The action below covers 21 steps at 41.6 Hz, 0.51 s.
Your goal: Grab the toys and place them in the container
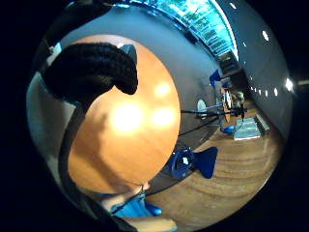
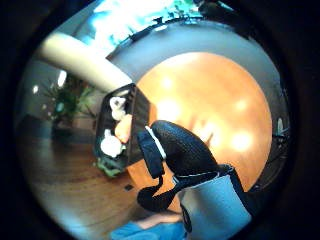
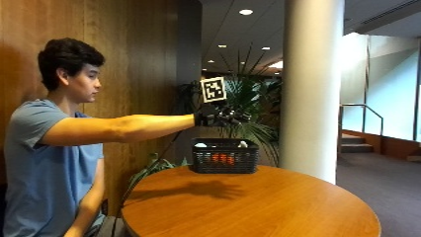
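The black-gloved right hand (image 3: 220,117), grip loosely curled on nothing, hovers above the black mesh plastic basket (image 3: 224,156) at the round wooden worktop's (image 3: 263,207) twelve o'clock edge; descending carelessly might nudge it off.

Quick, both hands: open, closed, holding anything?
Right hand: raised above the basket, fingers loosely curled, holding nothing.
Left hand: out of view, cannot be told.

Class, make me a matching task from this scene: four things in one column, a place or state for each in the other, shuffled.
1. gloved right hand
2. black basket
3. orange toy
4. round wooden table

a. inside the basket
b. under the basket
c. raised in the air above the basket
d. standing on the table near its far edge

Pairs: 1-c, 2-d, 3-a, 4-b
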Tool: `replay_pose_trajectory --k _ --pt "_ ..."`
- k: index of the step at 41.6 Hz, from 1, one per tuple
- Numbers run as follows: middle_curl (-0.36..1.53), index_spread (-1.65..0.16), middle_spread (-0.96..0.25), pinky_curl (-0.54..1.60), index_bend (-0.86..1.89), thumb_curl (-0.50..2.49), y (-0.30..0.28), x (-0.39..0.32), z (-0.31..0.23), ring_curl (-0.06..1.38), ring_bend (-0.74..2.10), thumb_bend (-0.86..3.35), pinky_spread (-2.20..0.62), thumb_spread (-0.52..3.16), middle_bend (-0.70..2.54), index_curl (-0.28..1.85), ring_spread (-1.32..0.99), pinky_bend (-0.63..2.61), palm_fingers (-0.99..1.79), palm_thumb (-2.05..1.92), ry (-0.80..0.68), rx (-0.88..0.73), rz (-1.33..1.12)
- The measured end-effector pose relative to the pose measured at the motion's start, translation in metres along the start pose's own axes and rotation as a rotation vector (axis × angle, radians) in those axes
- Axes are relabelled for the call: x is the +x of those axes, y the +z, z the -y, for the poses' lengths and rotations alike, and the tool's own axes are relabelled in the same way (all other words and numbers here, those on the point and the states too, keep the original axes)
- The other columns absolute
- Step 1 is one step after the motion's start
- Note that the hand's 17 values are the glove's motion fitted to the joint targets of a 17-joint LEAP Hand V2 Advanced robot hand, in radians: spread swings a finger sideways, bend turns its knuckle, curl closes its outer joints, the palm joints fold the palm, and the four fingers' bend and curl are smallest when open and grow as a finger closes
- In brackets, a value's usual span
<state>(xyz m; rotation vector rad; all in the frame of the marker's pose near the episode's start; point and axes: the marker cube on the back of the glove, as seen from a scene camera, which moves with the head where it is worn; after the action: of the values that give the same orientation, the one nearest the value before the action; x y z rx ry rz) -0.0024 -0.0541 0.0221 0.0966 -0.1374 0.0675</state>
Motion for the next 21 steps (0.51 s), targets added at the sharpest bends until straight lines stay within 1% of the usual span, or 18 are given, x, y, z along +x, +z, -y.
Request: replay_pose_trajectory --k 5,9,11,12,14,15,18,21 --pt "0.44 -0.33 0.05 0.33 0.16 0.21 0.015 0.031 -0.007 0.20 0.61 -0.05 0.04 1.18 0.21 0.32 0.06 1.32 -0.04 -0.06 -0.110 -0.036 -0.061" --pt "0.45 -0.33 0.04 0.32 0.16 0.21 0.027 0.041 -0.006 0.20 0.60 -0.05 0.04 1.19 0.22 0.32 0.06 1.27 -0.04 -0.06 -0.030 -0.082 -0.062" --pt "0.45 -0.33 0.04 0.29 0.18 0.21 0.030 0.044 -0.005 0.19 0.57 -0.05 0.02 1.19 0.25 0.33 0.04 1.16 -0.10 -0.06 -0.003 -0.097 -0.034" --pt "0.45 -0.33 0.04 0.31 0.16 0.21 0.031 0.046 -0.005 0.19 0.57 -0.05 0.03 1.19 0.24 0.33 0.04 1.20 -0.06 -0.06 0.013 -0.102 -0.030" --pt "0.45 -0.32 0.05 0.28 0.17 0.21 0.034 0.051 -0.004 0.19 0.54 -0.04 0.01 1.20 0.25 0.33 0.02 1.09 -0.11 -0.06 0.034 -0.106 -0.049" --pt "0.46 -0.31 0.05 0.26 0.20 0.21 0.035 0.054 -0.004 0.18 0.51 -0.04 -0.02 1.21 0.27 0.34 -0.01 1.02 -0.13 -0.05 0.034 -0.106 -0.066" --pt "0.45 -0.30 0.04 0.25 0.20 0.20 0.037 0.062 -0.006 0.18 0.47 -0.04 -0.04 1.21 0.25 0.35 -0.05 0.97 -0.11 -0.05 -0.012 -0.104 -0.124" --pt "0.45 -0.29 0.04 0.24 0.19 0.20 0.037 0.060 -0.008 0.18 0.44 -0.04 -0.06 1.22 0.24 0.36 -0.08 0.92 -0.09 -0.05 -0.047 -0.093 -0.102"
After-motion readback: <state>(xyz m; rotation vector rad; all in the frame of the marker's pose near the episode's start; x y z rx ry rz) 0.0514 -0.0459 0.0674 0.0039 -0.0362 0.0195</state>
